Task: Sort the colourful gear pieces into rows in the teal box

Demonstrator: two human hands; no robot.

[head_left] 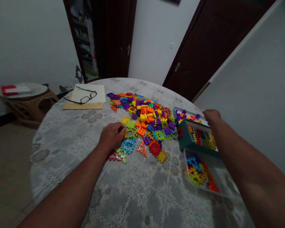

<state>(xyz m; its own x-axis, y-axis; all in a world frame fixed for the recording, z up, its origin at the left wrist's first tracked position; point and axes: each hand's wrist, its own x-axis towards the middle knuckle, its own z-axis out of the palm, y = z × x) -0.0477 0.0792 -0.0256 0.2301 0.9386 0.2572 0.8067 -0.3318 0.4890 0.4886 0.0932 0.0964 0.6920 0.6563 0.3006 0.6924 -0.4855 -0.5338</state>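
Observation:
A heap of colourful plastic building blocks lies spread over the table, with flat toothed plates and short ribbed connectors mixed together. My left hand rests at the heap's near left side, fingers curled down beside a blue square plate and a green triangular frame. Whatever it may hold is hidden under the fingers. Over at the right, my right hand is closed above the far teal-edged box, which has purple and orange connectors in it. Its fingertips are too small and blurred to show any piece.
In front of that box stands a teal box of tightly ranked blocks. Nearer is a clear plastic tub of flat pieces. Black glasses lie on white paper at the back left. A stool stands beyond the table.

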